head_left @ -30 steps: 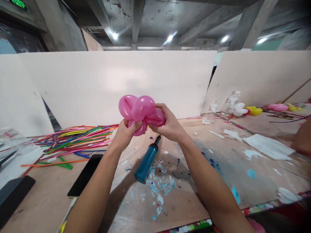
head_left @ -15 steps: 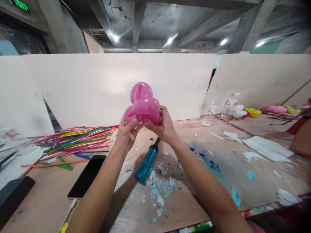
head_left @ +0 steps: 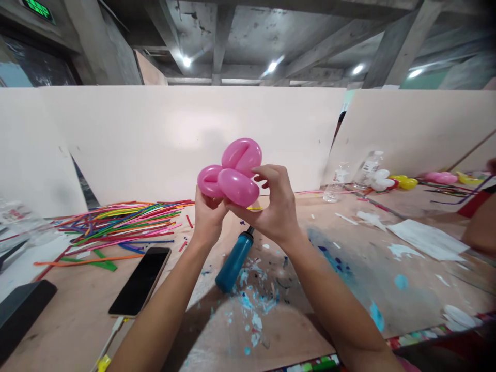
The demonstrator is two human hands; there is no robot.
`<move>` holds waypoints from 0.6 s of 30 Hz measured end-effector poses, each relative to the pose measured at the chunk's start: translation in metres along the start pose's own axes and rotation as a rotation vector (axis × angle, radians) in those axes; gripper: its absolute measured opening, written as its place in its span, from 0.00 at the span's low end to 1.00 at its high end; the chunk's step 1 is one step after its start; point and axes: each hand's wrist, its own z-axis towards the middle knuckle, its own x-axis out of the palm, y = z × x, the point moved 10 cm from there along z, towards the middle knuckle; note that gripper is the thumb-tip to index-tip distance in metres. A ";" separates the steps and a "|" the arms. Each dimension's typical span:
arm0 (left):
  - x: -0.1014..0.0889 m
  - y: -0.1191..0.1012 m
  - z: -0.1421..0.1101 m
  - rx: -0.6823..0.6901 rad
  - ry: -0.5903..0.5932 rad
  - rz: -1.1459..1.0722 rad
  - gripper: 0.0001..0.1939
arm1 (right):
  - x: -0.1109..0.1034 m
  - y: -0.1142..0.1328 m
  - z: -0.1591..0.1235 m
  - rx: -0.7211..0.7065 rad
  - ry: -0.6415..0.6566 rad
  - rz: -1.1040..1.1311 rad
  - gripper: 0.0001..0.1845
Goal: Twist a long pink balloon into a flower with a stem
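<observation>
A pink twisted balloon (head_left: pixel 239 187) with several rounded loops is held up above the table, in front of the white board. My left hand (head_left: pixel 209 219) grips its lower left side, the fingers partly hidden behind it. On the right, my right hand (head_left: pixel 273 201) curves around the balloon, thumb under the front loop and fingertips at the right side of the upper loop. Below both hands a blue balloon pump (head_left: pixel 234 262) lies on the paint-stained table, its black nozzle end partly behind my right hand.
Many uninflated long balloons (head_left: pixel 127 222) lie in a pile at left. A phone (head_left: pixel 140 281) on a cable and a black box (head_left: pixel 25 315) are nearer. Plastic bottles (head_left: pixel 336 182), white paper (head_left: pixel 428 238) and yellow balloons (head_left: pixel 405 182) sit at right. Another person's arm (head_left: pixel 480 230) shows at the right edge.
The pink balloon has turned and tilted, its upper loop now further right. My right hand has opened its fingers somewhat and shifted right; my left hand still grips the balloon.
</observation>
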 end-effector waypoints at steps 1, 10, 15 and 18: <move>0.001 0.000 0.000 -0.018 0.021 0.002 0.39 | 0.001 0.000 0.000 0.001 0.005 -0.002 0.31; 0.003 0.014 0.000 -0.375 0.148 -0.023 0.27 | 0.018 -0.029 0.001 0.155 0.227 0.081 0.24; 0.006 0.014 -0.006 -0.472 0.315 0.053 0.25 | 0.020 -0.026 0.000 0.186 0.301 0.101 0.23; 0.005 0.024 -0.015 -0.582 0.386 0.066 0.25 | 0.025 -0.018 -0.001 0.132 0.352 0.175 0.22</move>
